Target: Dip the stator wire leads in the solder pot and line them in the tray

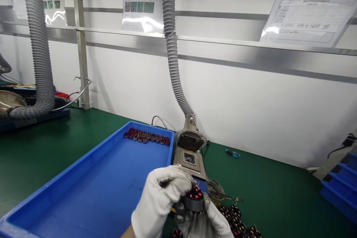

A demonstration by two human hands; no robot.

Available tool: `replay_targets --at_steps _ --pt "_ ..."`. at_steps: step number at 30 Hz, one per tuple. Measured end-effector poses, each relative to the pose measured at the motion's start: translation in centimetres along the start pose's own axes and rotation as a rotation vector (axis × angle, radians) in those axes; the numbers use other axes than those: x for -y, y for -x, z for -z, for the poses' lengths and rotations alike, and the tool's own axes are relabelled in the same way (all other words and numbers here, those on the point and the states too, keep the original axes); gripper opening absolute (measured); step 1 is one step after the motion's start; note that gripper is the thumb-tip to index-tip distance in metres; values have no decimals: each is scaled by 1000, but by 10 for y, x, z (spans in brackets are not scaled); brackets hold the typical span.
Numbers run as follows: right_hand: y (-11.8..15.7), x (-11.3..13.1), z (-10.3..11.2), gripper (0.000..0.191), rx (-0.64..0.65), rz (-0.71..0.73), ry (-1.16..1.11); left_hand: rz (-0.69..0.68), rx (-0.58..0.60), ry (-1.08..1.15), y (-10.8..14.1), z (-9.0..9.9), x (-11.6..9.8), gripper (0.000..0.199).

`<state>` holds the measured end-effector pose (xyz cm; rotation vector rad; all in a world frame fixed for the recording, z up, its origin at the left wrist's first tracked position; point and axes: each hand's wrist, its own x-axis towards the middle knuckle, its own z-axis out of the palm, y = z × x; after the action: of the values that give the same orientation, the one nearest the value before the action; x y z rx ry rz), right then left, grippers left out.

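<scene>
My right hand (208,217), in a white glove with greyed fingers, holds a small motor stator (194,202) from below. The stator has a dark outer ring and pink-red windings facing up. Over its upper left edge my gloved left hand (164,191) is closed in a pinch. Short thin pink wires (198,183) stand up beside those fingertips; what the pinch holds is too small to make out. Several more stators (237,217) lie in a pile to the right of my hands. One other stator (177,233) shows at the bottom edge.
A blue tray (92,160) with rows of stators (146,136) at its far end lies left. Ahead stands a metal solder pot (189,158) under an exhaust hose (171,41). A round container (214,187) with a flat tool, blue-handled cutters (232,153) and stacked blue trays (341,186) are right.
</scene>
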<state>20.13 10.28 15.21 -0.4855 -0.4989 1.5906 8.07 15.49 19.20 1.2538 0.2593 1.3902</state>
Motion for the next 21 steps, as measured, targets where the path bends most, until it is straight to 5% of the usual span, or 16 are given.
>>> replay_targets --at_steps 3,7,13,19,21 --pt "2 1 -9 29 69 -49 -26 41 -5 -9 -1 9 -9 13" --pt "3 7 -13 26 62 -44 -26 325 143 -199 1 9 -17 27" --pt "9 7 -10 29 75 59 143 182 125 -31 4 -3 -7 20" --pt "13 7 -7 32 86 80 167 40 -142 110 7 10 -16 11" --pt "12 8 -6 30 75 80 152 104 -106 27 6 12 -21 19"
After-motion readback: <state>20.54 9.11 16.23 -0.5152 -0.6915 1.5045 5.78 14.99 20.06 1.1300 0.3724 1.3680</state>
